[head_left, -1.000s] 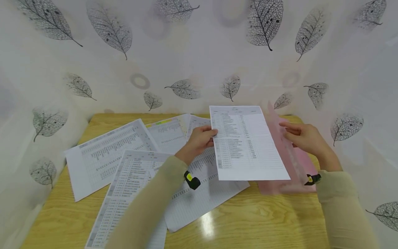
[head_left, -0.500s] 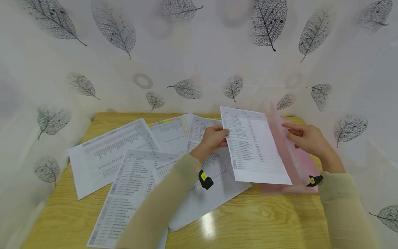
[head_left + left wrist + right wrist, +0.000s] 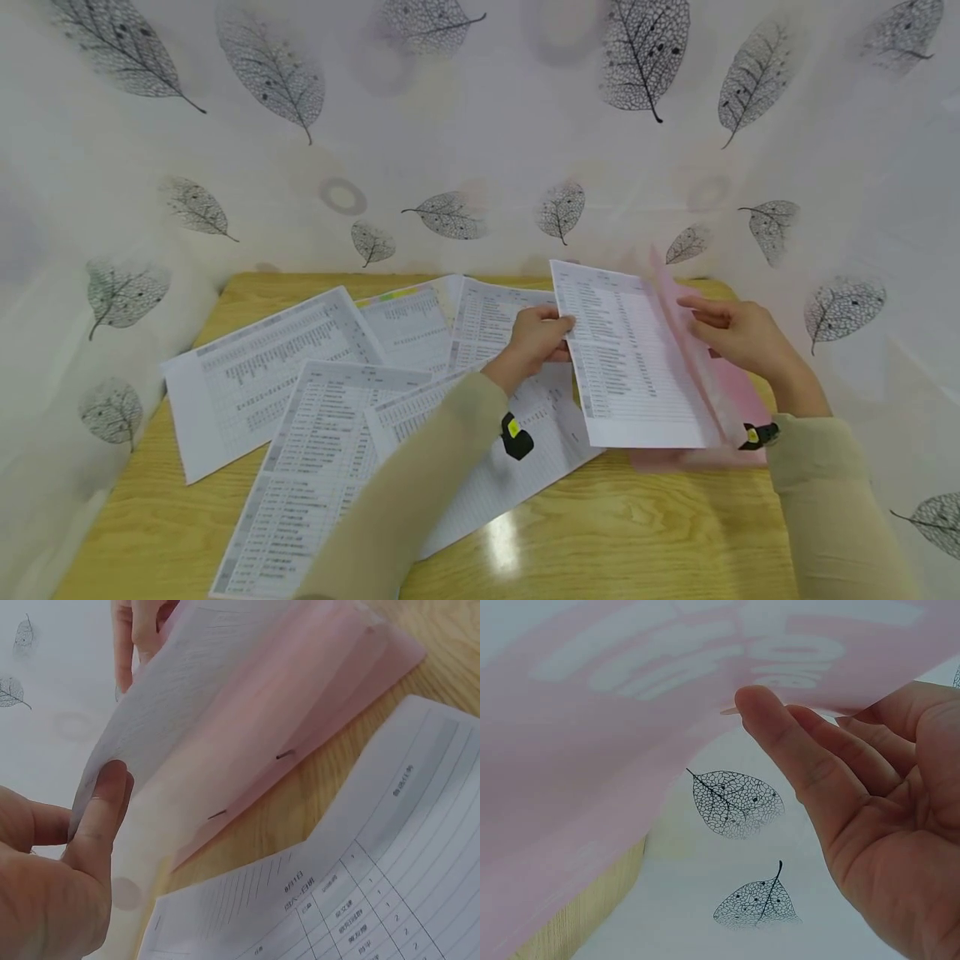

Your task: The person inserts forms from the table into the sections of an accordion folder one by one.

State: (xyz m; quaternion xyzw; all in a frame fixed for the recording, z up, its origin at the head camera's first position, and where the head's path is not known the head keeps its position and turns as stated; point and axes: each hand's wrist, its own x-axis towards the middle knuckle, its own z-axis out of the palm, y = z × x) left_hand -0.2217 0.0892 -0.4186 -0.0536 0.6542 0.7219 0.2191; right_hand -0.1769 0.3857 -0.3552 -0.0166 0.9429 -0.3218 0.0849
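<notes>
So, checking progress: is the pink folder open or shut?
Open: the right hand lifts the pink folder flap while the printed sheet slides in.

Wooden table (image 3: 645,533): near edge bare, open passage along front
Loose printed sheets (image 3: 315,417): overlapping, cover left and centre of table, flat, no height
Left arm (image 3: 420,475): lies diagonally over sheets, blocks centre lane
Held sheet (image 3: 637,358) and pink folder (image 3: 712,392): raised, tilted, fill right rear; narrow gap between them
Leaf-patterned curtain (image 3: 480,150): closes off back and both sides, close to table edges
</notes>
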